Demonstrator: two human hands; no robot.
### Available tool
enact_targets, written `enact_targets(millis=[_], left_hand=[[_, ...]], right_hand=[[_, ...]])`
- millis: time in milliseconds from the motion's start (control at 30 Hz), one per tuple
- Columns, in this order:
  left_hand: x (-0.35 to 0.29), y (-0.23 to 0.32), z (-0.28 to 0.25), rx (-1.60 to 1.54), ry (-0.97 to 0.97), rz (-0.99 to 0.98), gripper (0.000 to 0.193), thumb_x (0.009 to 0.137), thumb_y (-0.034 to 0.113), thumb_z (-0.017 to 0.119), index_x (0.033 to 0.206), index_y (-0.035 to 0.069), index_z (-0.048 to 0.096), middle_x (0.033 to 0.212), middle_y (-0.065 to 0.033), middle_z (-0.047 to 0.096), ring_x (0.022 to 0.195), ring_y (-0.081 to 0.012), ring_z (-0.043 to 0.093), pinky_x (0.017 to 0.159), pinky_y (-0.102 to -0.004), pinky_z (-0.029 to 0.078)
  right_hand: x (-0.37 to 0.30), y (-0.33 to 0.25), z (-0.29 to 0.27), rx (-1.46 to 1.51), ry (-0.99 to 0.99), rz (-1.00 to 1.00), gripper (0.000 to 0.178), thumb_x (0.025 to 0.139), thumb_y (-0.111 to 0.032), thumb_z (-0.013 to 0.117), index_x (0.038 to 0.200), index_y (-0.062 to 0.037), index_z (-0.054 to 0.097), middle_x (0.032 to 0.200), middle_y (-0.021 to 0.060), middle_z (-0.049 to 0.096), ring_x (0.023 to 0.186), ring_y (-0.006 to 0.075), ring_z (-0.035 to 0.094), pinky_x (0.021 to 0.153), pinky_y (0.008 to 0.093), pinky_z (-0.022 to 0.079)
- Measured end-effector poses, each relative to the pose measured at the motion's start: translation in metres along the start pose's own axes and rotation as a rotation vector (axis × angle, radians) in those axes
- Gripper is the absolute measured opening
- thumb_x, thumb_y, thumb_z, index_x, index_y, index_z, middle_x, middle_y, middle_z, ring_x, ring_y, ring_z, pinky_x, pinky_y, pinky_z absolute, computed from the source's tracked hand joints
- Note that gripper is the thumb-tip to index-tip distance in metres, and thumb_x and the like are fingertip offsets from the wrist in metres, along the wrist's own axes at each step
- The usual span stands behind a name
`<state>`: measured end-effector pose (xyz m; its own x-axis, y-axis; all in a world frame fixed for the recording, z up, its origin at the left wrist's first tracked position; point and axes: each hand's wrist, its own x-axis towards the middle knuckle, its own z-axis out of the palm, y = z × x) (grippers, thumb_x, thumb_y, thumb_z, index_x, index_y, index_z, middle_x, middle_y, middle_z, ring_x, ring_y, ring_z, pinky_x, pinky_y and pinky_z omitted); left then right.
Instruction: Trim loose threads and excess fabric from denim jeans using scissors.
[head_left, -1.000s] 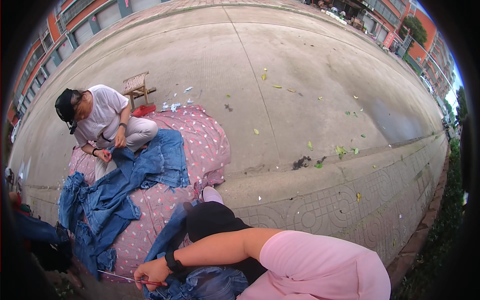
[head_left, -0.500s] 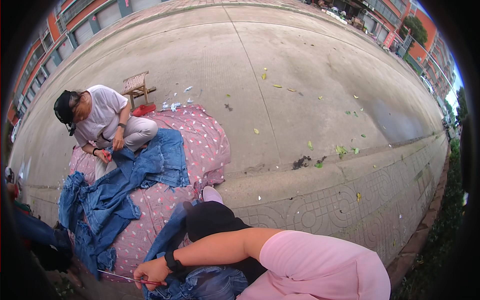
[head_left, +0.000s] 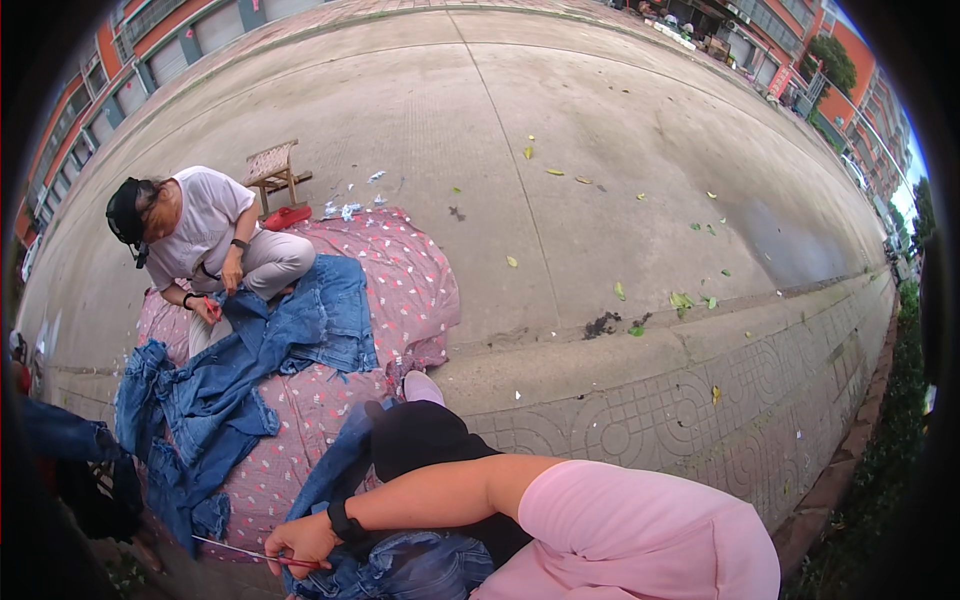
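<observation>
My right hand (head_left: 303,542), a dark watch on its wrist, is closed around the red handles of a pair of scissors (head_left: 300,563). Their thin pale blade points left, away from my fingers. Blue denim jeans (head_left: 430,565) are bunched under and beside this hand, spreading over my lap. My left hand is not visible. Across the cloth sits a co-worker (head_left: 205,225) in a pale shirt and dark cap. Their hands hold a small red-handled tool (head_left: 212,312) and part of some frayed blue denim (head_left: 225,390).
A pink patterned cloth (head_left: 420,285) lies under the denim. Behind the co-worker stand a small wooden stool (head_left: 272,168) and a red shoe (head_left: 287,219), with scraps nearby. Another person's denim-clad leg (head_left: 65,435) is at the left edge. Fallen leaves (head_left: 682,299) dot the concrete.
My right hand has shifted very slightly left with the scissors. The co-worker's hands have moved a little, and the leg at the left edge has shifted upward.
</observation>
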<state>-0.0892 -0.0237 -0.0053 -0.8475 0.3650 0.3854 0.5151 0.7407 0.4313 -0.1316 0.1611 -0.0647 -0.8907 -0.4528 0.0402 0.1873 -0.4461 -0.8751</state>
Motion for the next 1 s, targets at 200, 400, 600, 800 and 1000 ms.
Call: enact_targets(millis=[200,400,600,800,1000], left_hand=[[0.001,-0.015,0.001,-0.018,-0.021,-0.080,0.024,0.087,0.022,0.062,0.092,-0.001,0.063,0.084,-0.0169,0.058,0.077,-0.0325,0.055,0.072,-0.0417,0.044],[-0.001,-0.019,0.002,0.043,-0.043,-0.037,0.031,0.091,0.028,0.056,0.087,-0.002,0.057,0.083,-0.0173,0.056,0.076,-0.0344,0.053,0.072,-0.0424,0.043],[-0.006,-0.018,0.004,0.014,-0.018,0.013,0.032,0.094,0.029,0.054,0.086,-0.002,0.055,0.082,-0.0172,0.054,0.076,-0.0345,0.052,0.072,-0.0421,0.042],[-0.024,-0.017,-0.011,-0.005,-0.003,-0.139,0.031,0.094,0.028,0.053,0.090,-0.002,0.056,0.086,-0.0184,0.056,0.078,-0.0331,0.053,0.074,-0.0417,0.043],[-0.011,-0.019,0.008,-0.314,0.026,-0.215,0.008,0.090,0.004,0.054,0.084,-0.001,0.050,0.080,-0.0084,0.048,0.072,-0.0193,0.047,0.068,-0.0297,0.041]], right_hand=[[0.003,0.003,-0.002,-0.004,-0.005,-0.005,0.038,0.069,0.002,0.062,0.106,0.0001,0.053,0.061,0.0038,0.055,0.043,0.0103,0.051,0.037,0.0242,0.040],[0.005,0.005,-0.003,-0.022,0.003,-0.012,0.038,0.069,0.001,0.063,0.106,-0.0001,0.054,0.062,0.0036,0.055,0.044,0.0108,0.052,0.038,0.0245,0.041],[-0.003,0.002,-0.001,-0.025,0.011,-0.014,0.038,0.069,0.000,0.063,0.106,-0.0001,0.054,0.062,0.0036,0.055,0.045,0.0105,0.052,0.038,0.0244,0.041],[0.000,0.006,0.004,0.000,-0.033,0.000,0.039,0.070,0.000,0.062,0.108,0.0005,0.054,0.063,0.0032,0.055,0.046,0.0095,0.051,0.039,0.0241,0.040],[-0.014,-0.011,-0.003,-0.055,0.024,0.058,0.034,0.079,-0.008,0.065,0.111,-0.0021,0.053,0.071,-0.0024,0.055,0.053,0.0055,0.049,0.047,0.0216,0.040]])
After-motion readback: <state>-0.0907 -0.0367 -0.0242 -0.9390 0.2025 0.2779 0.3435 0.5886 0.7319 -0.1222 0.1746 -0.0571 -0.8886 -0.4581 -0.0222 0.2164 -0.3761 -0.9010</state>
